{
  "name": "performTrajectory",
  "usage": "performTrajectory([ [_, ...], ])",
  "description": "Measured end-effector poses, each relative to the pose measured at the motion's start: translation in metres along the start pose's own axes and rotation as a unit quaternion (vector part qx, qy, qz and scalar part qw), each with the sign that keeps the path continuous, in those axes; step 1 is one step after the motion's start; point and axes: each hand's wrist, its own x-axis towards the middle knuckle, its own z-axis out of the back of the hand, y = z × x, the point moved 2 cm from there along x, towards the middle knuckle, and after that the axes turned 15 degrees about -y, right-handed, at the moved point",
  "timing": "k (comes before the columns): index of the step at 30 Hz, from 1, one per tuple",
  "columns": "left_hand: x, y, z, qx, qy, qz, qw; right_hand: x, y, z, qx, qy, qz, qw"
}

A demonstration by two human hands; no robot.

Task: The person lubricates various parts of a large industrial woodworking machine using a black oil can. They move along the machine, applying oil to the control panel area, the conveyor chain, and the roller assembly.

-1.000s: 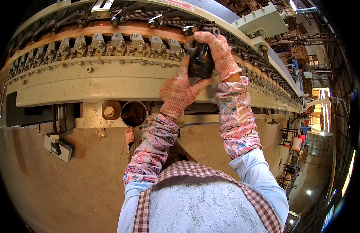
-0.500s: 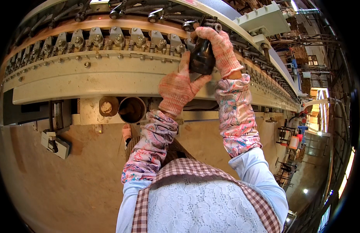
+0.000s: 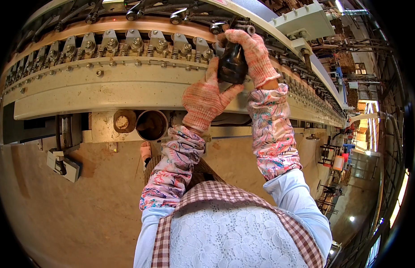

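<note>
At the upper centre I hold a glossy black rounded object [image 3: 233,67], wide at the bottom and narrower toward the top; its exact kind is not clear. My right hand [image 3: 253,52], in a pink-and-white knit glove, wraps over its top and right side. From the lower left my left hand [image 3: 204,99], gloved alike, cups it, with a finger along its left side and the thumb under its base. The object is against the machine's row of metal brackets and springs [image 3: 137,43]. What its far end touches is hidden.
A long cream machine rail [image 3: 100,89] runs across in front of me. Below it, a dark-filled can [image 3: 152,126] and a brown container [image 3: 124,121] stand on a ledge. A foot pedal [image 3: 64,167] sits lower left. A grey box [image 3: 306,22] juts out at the upper right.
Both hands stay on the black object with almost the same grip. The view has shifted very slightly.
</note>
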Motion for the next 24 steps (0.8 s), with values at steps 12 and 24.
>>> performTrajectory([
  [12,0.001,-0.0001,-0.0003,-0.007,-0.012,0.004,1.0,0.0003,-0.0008,-0.0015,0.005,-0.003,-0.025,1.0],
  [24,0.0025,-0.0014,0.0018,-0.005,-0.005,0.011,1.0,0.0024,-0.0024,-0.0037,0.008,-0.001,-0.039,0.999],
])
